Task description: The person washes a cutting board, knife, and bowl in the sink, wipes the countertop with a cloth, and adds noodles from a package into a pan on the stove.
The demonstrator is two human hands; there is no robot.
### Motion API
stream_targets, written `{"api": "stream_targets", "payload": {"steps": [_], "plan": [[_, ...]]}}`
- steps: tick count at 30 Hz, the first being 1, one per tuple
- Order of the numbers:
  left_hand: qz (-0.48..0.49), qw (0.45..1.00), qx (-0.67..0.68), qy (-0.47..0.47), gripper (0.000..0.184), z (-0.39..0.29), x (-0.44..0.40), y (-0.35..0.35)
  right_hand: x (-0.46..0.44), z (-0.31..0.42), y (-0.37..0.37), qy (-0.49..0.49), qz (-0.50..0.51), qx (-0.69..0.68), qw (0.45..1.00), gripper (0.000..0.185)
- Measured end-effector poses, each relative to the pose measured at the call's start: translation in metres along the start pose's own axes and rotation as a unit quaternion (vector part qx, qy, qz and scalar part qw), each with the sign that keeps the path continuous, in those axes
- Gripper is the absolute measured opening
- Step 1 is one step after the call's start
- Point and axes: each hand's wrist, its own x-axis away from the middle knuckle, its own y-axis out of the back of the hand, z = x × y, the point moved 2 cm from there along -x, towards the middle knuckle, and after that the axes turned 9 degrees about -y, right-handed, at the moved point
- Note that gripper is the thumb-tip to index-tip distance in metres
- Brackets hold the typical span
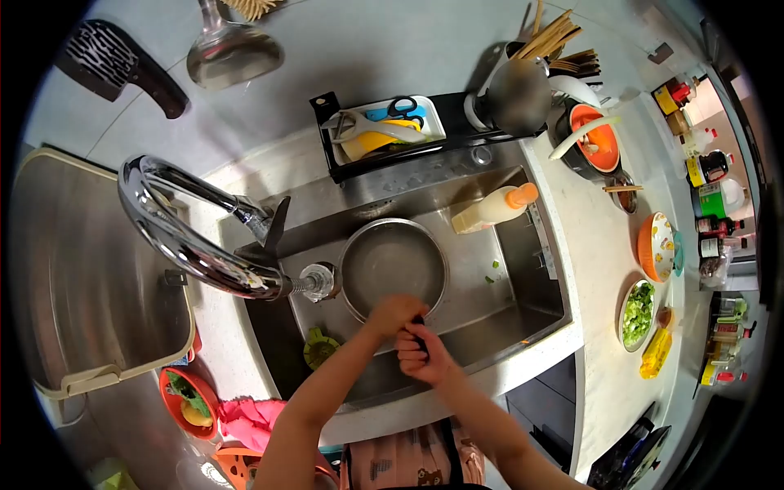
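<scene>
A round metal pan (394, 265) lies in the steel sink (523, 286), below the chrome faucet (204, 253). My left hand (395, 314) is closed at the pan's near rim; what its fingers hold is hidden. Just below it, my right hand (425, 354) is wrapped round a black handle (420, 333). The two hands touch or nearly touch. Whether the handle belongs to the pan is hidden by my hands.
An orange-capped bottle (490, 209) lies in the sink's far right, and a green strainer (320, 349) at its left. Behind stands a black rack (457, 122) with scissors and peelers. Chopped greens fill a bowl (637, 314) on the right counter; a red bowl (189, 402) sits left.
</scene>
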Motion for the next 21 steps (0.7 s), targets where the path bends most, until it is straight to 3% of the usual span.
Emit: {"api": "stream_targets", "payload": {"steps": [1, 2, 3, 4, 6, 9, 12, 15, 17, 21], "plan": [[-0.028, 0.994, -0.047, 0.096, 0.023, 0.0, 0.011, 0.002, 0.006, 0.017, -0.001, 0.067, -0.143, 0.163, 0.974, 0.024], [-0.054, 0.976, -0.093, 0.191, 0.025, -0.002, 0.025, 0.007, 0.015, 0.035, -0.001, 0.13, -0.276, 0.317, 0.898, 0.028], [-0.083, 0.945, -0.137, 0.285, 0.027, -0.002, 0.037, 0.012, 0.025, 0.091, 0.033, 0.196, -0.407, 0.419, 0.788, 0.032], [-0.124, 0.924, -0.108, 0.346, 0.029, -0.005, 0.045, 0.019, 0.029, 0.139, 0.064, 0.254, -0.518, 0.502, 0.644, 0.038], [-0.205, 0.863, -0.048, 0.459, 0.031, -0.013, 0.061, 0.034, 0.022, 0.146, 0.064, 0.288, -0.523, 0.478, 0.645, 0.036], [-0.234, 0.84, -0.022, 0.489, 0.033, -0.007, 0.093, 0.031, 0.011, 0.156, 0.057, 0.347, -0.521, 0.439, 0.644, 0.034], [-0.275, 0.819, 0.029, 0.503, 0.032, -0.029, 0.105, 0.038, 0.002, 0.149, 0.057, 0.376, -0.536, 0.52, 0.549, 0.024], [-0.37, 0.811, 0.011, 0.454, 0.023, -0.049, 0.111, 0.042, 0.015, 0.137, 0.046, 0.29, -0.481, 0.487, 0.669, 0.024], [-0.423, 0.801, 0.031, 0.422, 0.021, -0.063, 0.108, 0.049, 0.027, 0.126, 0.044, 0.174, -0.508, 0.397, 0.744, 0.022], [-0.477, 0.796, -0.041, 0.37, 0.016, -0.079, 0.107, 0.068, 0.028, 0.109, 0.07, 0.041, -0.437, 0.223, 0.87, 0.029]]}}
